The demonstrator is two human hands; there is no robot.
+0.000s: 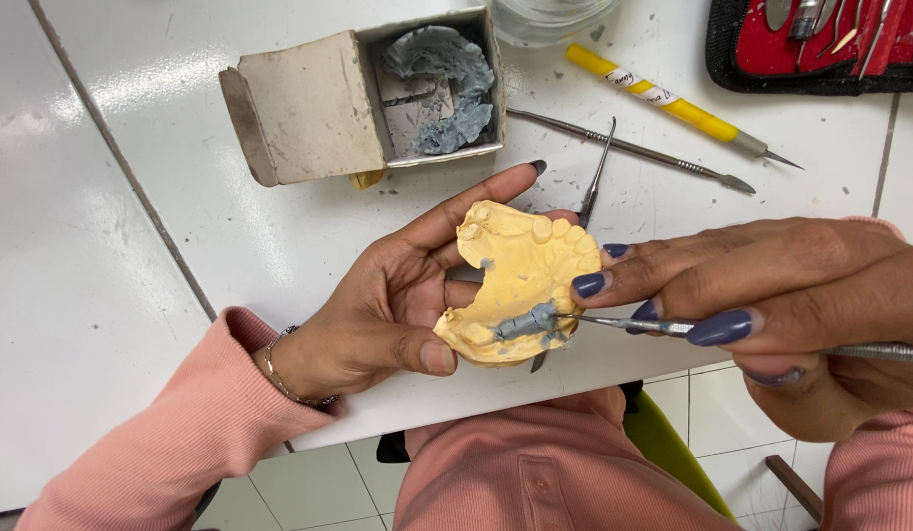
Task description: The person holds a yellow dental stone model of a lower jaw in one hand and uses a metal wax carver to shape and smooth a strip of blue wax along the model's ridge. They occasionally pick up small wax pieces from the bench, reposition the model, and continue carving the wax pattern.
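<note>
My left hand (388, 295) cradles a yellow plaster dental cast (520, 270) in its palm, thumb pressed on the cast's near edge. A lump of grey wax (528, 322) sits on the cast's lower row of teeth. My right hand (791, 305) pinches a thin metal carving instrument (634, 323) between thumb and fingers. Its tip touches the grey wax from the right.
A small open cardboard box (309, 108) with grey wax pieces (442, 84) lies on the white table. Behind the cast lie two metal instruments (629, 147) and a yellow-handled tool (663, 98). A red-lined tool case (821, 44) sits top right, a glass jar (550, 18) at the top.
</note>
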